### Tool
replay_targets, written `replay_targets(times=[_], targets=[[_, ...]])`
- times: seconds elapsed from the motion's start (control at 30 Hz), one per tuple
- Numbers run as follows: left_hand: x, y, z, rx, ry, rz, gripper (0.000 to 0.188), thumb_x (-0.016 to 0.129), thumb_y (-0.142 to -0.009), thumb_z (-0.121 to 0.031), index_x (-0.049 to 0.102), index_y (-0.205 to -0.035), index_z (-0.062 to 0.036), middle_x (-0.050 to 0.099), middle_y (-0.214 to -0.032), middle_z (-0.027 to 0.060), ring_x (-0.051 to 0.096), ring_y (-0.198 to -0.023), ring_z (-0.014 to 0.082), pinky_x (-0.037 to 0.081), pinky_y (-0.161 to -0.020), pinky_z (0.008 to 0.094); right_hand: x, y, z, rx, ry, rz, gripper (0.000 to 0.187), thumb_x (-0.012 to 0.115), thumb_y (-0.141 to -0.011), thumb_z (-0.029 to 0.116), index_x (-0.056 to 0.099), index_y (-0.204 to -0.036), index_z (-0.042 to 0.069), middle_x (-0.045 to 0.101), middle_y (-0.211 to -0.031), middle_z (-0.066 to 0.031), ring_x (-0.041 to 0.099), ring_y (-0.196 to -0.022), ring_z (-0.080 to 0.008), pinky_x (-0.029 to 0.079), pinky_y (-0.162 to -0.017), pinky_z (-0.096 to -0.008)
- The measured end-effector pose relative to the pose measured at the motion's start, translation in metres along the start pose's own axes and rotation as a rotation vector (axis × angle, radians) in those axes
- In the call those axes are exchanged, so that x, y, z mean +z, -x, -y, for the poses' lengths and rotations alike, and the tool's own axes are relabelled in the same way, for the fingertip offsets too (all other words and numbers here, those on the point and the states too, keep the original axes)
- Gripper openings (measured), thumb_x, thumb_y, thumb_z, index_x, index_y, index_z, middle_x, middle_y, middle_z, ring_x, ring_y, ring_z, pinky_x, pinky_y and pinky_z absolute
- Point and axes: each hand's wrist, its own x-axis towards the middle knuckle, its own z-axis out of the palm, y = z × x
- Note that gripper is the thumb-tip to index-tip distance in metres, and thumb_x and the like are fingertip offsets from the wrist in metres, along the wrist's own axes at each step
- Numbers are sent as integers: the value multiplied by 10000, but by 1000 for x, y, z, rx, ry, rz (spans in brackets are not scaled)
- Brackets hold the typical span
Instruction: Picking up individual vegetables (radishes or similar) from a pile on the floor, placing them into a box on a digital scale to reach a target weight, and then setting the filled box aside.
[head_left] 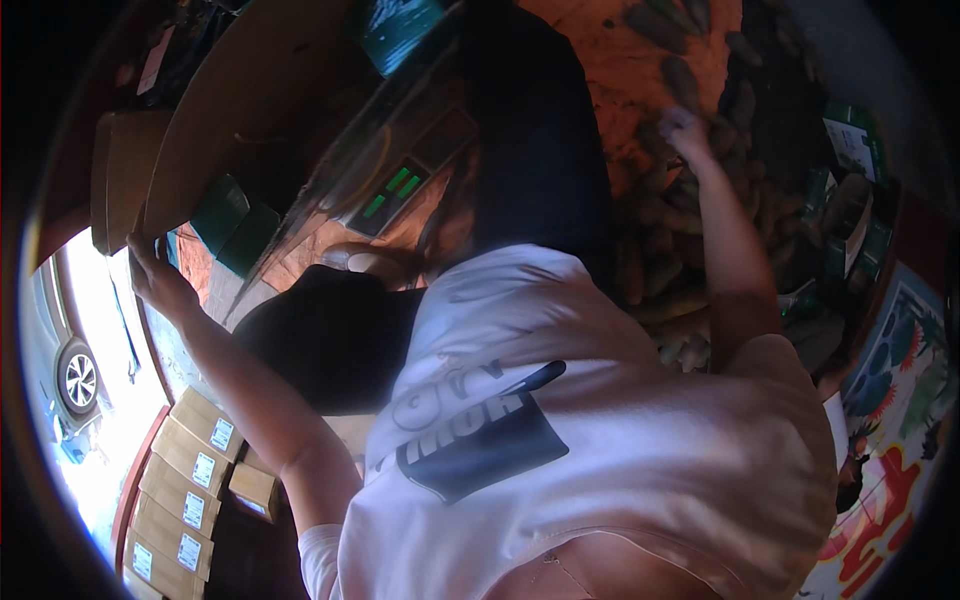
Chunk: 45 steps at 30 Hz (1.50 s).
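Note:
At the left, my left hand (pixel 162 283) grips the lower edge of a large brown cardboard box (pixel 215 110), its fingertips at the corner. On the right, my right hand (pixel 684 134) reaches out over a heap of long brown root tubers (pixel 755 190). Its fingers are curled, and anything inside them is too dim to make out. A single tuber (pixel 679 82) lies just beyond that hand on an orange sheet (pixel 625 60). Much of the heap is in shadow.
Between the cardboard and my dark-clothed leg sits a scale (pixel 395 195) with green lit digits. Green boxes (pixel 235 225) stand beside it, and more green cartons (pixel 853 140) are at the far right. Stacked cardboard boxes (pixel 180 490) fill the lower left, near a bright doorway with a parked car (pixel 78 375).

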Motion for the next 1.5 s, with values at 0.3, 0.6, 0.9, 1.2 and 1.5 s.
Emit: replay_targets(times=[0.3,0.6,0.9,1.2,1.5], targets=[[1,2,6,-142,176,-91,563,252,-1081,-368,608,-1327,-7,581,-1379,190,515,-1326,346,383,-1137,484,64,105,-120,172,973,272,891,799,-764,270,312,-1500,142,515,-1414,-126,501,-1313,-323,455,-1058,-454],[4,-6,13,-200,306,-135,581,273,-1087,-398,574,-1336,32,569,-1366,212,530,-1300,358,400,-1140,490,70,98,-87,91,814,199,925,862,-708,335,343,-1443,116,573,-1309,-159,565,-1238,-353,494,-995,-474],[2,-3,-4,-59,174,-27,580,209,-1094,-389,635,-1316,-64,625,-1342,109,526,-1314,252,380,-1135,436,36,34,54,-284,250,-343,841,889,-722,286,459,-1376,-21,643,-1257,-179,634,-1139,-264,481,-1002,-378],[9,-2,-16,253,44,111,321,551,-1022,-265,727,-1165,-38,735,-1137,76,657,-1064,155,464,-980,295,-71,89,325,-790,-453,-368,520,763,-862,19,523,-1320,-45,603,-1290,-138,602,-1158,-233,474,-1031,-368],[11,-5,-42,363,-202,186,178,663,-876,-53,728,-1028,12,719,-1026,171,691,-972,316,541,-862,384,97,152,516,-1422,151,483,693,837,-734,76,522,-1349,22,658,-1180,-117,640,-1107,-222,501,-988,-350]])
